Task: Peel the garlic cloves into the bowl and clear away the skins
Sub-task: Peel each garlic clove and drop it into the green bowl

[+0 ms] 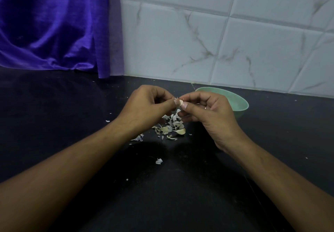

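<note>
My left hand (144, 107) and my right hand (209, 116) meet above the black counter, and both pinch one small garlic clove (179, 102) between thumb and fingertips. A bit of skin sticks up from the clove. Directly below lies a pile of pale garlic skins (170, 125) with an unpeeled clove (180, 131) at its right edge. A green bowl (238, 103) stands just behind my right hand, partly hidden by it; its inside is mostly out of sight.
Loose skin scraps lie scattered on the black counter (72, 116), one larger piece (159, 161) nearer to me. A purple cloth (54, 25) hangs at the back left. A white marbled tile wall (226, 32) runs behind the bowl.
</note>
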